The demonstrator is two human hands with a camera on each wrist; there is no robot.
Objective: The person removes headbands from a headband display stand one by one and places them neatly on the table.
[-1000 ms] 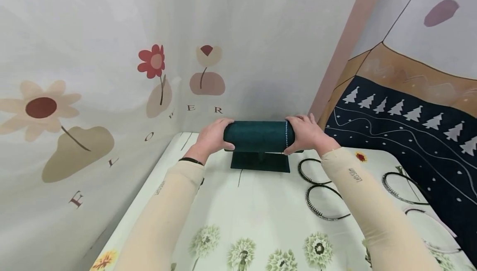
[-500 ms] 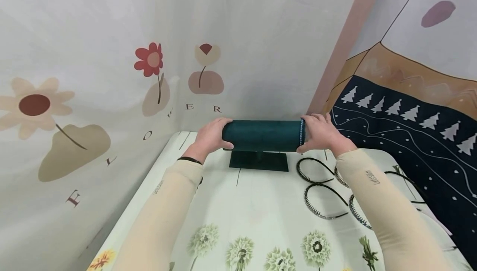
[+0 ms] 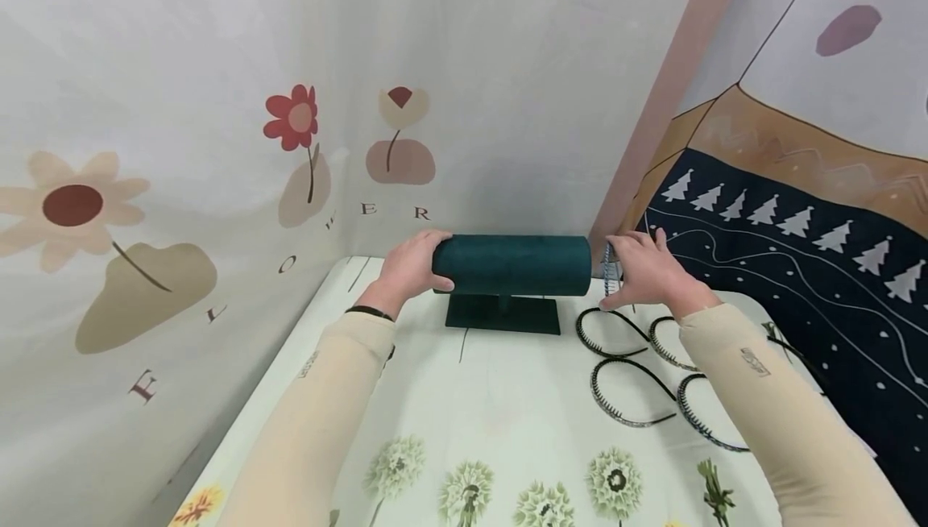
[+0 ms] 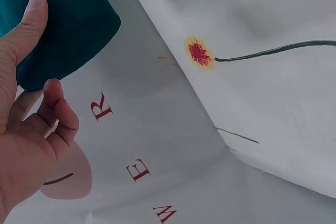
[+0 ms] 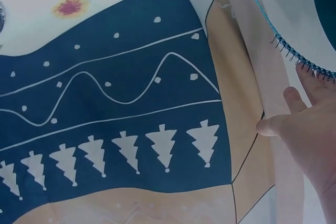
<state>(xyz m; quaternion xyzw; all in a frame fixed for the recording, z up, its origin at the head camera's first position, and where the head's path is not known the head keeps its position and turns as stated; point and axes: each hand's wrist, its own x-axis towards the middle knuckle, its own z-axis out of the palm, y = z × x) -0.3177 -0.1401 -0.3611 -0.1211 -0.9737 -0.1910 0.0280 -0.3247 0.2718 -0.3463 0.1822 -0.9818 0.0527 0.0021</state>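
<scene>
A dark green velvet headband stand, with a horizontal roll on a flat base, stands at the table's back. My left hand grips the roll's left end; in the left wrist view its thumb lies against the velvet. Just past the roll's right end, my right hand holds a blue beaded headband with small teeth. The right wrist view shows that headband apart from the roll, with fingers of my right hand at its band. Part of its curve is hidden.
Several toothed headbands lie on the flowered tablecloth to the right, among them a black one, another in front and one near my right sleeve. Printed curtains hang close behind the stand.
My right hand has slid the blue headband rightward along the roll and off its right end. My left hand has stayed on the left end, and the stand has hardly moved.
</scene>
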